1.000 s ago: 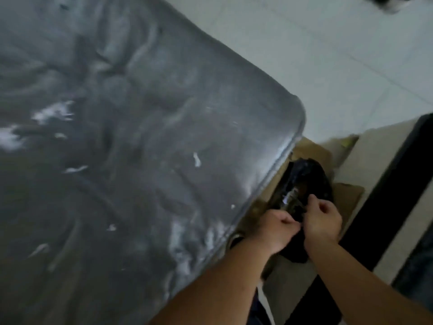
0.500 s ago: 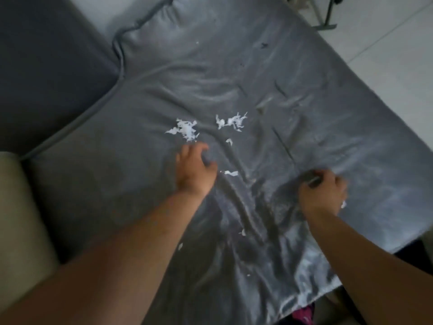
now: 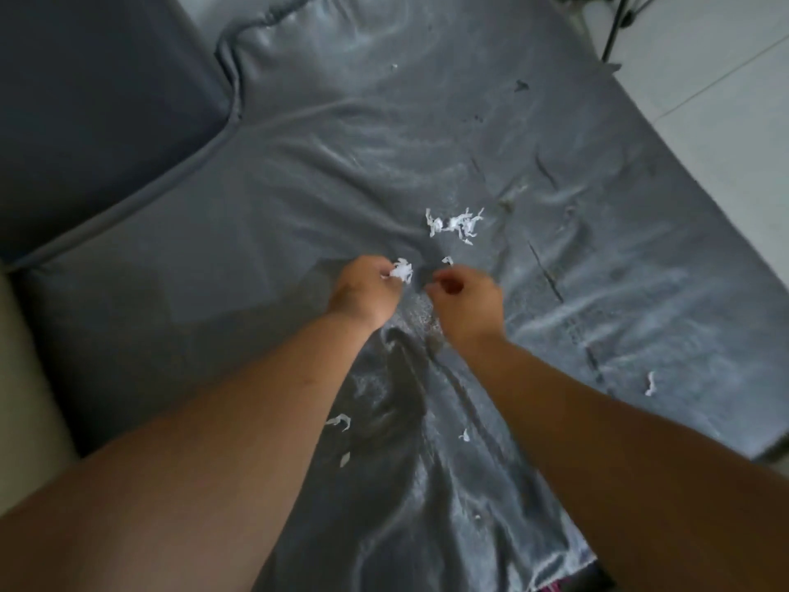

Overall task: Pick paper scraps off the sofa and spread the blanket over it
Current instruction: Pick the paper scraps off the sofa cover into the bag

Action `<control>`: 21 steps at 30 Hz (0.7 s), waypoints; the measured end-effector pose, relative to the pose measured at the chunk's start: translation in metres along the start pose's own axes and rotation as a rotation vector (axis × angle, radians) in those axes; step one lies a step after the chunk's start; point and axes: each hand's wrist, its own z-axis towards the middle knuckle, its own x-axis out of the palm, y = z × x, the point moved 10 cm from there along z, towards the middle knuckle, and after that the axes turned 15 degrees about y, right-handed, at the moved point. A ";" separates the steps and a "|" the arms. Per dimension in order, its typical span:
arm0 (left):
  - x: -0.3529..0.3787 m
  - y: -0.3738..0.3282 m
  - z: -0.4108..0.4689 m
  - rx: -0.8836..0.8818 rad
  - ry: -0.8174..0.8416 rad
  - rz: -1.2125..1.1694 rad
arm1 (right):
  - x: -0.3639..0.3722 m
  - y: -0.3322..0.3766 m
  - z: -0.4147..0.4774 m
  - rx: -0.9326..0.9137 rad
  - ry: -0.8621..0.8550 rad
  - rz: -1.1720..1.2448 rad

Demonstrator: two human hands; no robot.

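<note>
The grey sofa seat (image 3: 427, 143) fills the view, its shiny cover wrinkled. My left hand (image 3: 363, 290) is closed on a small bunch of white paper scraps (image 3: 401, 270) at its fingertips. Beside it, my right hand (image 3: 465, 301) is curled with thumb and finger pinched together; I cannot tell if a scrap is in it. A cluster of white scraps (image 3: 454, 224) lies just beyond both hands. Single scraps lie nearer me (image 3: 339, 420), (image 3: 464, 435) and toward the right edge (image 3: 650, 384). No blanket shows.
The dark grey backrest cushion (image 3: 98, 104) stands at the upper left, and a beige surface (image 3: 21, 378) runs along the left edge. White tiled floor (image 3: 726, 79) lies beyond the seat's right edge, with thin dark metal legs (image 3: 615, 27) at the top right.
My left hand has closed on a bunch of scraps that lay loose on the seat. My right hand has moved left from the seat's right part to beside the left hand.
</note>
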 end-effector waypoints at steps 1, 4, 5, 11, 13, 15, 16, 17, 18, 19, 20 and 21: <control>0.002 -0.003 0.000 0.021 0.017 -0.001 | -0.013 0.007 0.011 -0.002 -0.024 0.011; -0.001 -0.012 0.007 0.077 0.002 -0.028 | -0.033 0.031 0.052 -0.027 0.006 -0.049; -0.004 -0.018 0.011 0.097 -0.025 -0.047 | -0.033 0.035 0.066 -0.012 0.024 -0.109; 0.004 -0.051 0.043 0.098 -0.104 -0.163 | -0.015 0.025 0.073 -0.091 0.039 -0.236; 0.021 -0.054 0.043 0.063 -0.076 -0.182 | -0.015 0.012 0.054 -0.093 0.062 -0.160; 0.048 -0.055 0.033 0.062 -0.037 -0.214 | -0.022 -0.005 0.026 -0.064 0.065 -0.072; 0.064 -0.050 0.024 0.056 -0.015 -0.231 | -0.022 -0.017 0.010 -0.035 0.064 -0.032; 0.084 -0.053 0.013 0.047 0.018 -0.240 | -0.034 -0.032 -0.009 -0.002 0.053 0.012; 0.103 -0.045 0.002 0.020 0.045 -0.253 | -0.036 -0.047 -0.028 0.031 0.059 0.046; 0.125 -0.042 -0.010 0.000 0.082 -0.271 | -0.043 -0.064 -0.048 0.073 0.062 0.076; 0.149 -0.039 -0.022 -0.025 0.127 -0.312 | -0.052 -0.080 -0.068 0.107 0.066 0.097; 0.174 -0.040 -0.033 -0.041 0.172 -0.350 | -0.062 -0.097 -0.086 0.133 0.063 0.122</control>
